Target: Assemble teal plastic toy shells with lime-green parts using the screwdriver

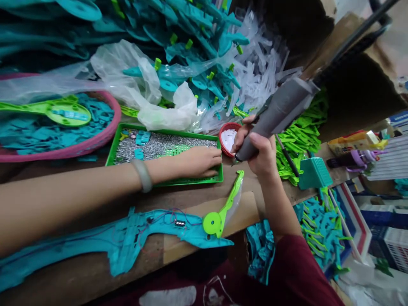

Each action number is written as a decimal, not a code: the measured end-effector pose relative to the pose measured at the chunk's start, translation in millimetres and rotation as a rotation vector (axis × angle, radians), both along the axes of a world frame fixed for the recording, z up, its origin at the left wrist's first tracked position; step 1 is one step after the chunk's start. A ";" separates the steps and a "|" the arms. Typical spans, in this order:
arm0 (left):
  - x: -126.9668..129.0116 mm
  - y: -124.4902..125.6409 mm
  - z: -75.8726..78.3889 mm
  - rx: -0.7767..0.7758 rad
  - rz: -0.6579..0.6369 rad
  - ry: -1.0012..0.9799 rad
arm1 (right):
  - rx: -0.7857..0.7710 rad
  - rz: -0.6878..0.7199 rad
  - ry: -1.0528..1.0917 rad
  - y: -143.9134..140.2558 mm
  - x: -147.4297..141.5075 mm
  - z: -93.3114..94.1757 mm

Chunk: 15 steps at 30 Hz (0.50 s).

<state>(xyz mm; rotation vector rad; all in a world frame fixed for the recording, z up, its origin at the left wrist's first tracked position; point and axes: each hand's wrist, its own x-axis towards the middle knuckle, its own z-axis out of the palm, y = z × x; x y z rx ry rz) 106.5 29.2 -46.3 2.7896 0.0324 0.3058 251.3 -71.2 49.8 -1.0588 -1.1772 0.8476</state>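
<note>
Gripping grey, dark-corded driver (277, 108) w/ R hand (265, 156), rt of tray (220, 175) — resting L hand (195, 162) inside, can't tell if holding.

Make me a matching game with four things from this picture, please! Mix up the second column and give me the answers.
Things:
1. Left hand
2. Tool
3. Tray
4. Small basket

Clues:
A. red, with white pieces inside
B. gripped by the right hand
C. over the tray
D. green, with silvery bits inside

Pairs: 1-C, 2-B, 3-D, 4-A
</note>
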 end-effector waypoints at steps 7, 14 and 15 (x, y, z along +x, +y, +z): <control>-4.6 2.2 17.7 0.231 0.245 0.090 | -0.025 -0.169 -0.032 -13.8 -18.3 -33.9; -72.3 -68.4 54.5 0.143 0.329 -0.080 | -0.024 -0.159 -0.070 -13.2 -34.6 -69.2; -85.3 -91.8 52.8 0.131 0.266 -0.151 | -0.024 -0.160 -0.075 -13.2 -33.8 -72.6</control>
